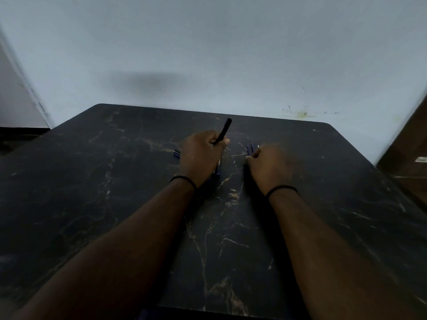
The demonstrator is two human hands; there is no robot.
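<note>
Left hand: we saw the left hand (pixel 201 155) fisted, fingers and thumb wrapped round a black pen (pixel 223 130).
Black pen: it was clear of the table, with its free end poking out of the fist toward 1 o'clock.
Right hand: the right hand (pixel 269 165) was motion-blurred, knuckles up and fingers curled down. We couldn't tell whether it gripped anything.
Blue sticks: two thin blue sticks (pixel 250 148) lay at the right hand's 11 o'clock, right at its fingertips. We couldn't tell if they touched.
Blue barrel: a blue barrel (pixel 218 169) showed under the left hand at its 5 o'clock. We couldn't tell if it was held or lying flat.
Blue cap: a small blue cap (pixel 177 153) lay on the table at the left hand's 9 o'clock, just beside it.
Table: we logged a dark table (pixel 115 181) with pale marble-like veins. Both hands were a little past its centre, toward 12 o'clock.
Wristbands: black wristbands (pixel 183 180) sat on both wrists.
Wall: a pale wall (pixel 208 54) stood behind the table at 12 o'clock.
</note>
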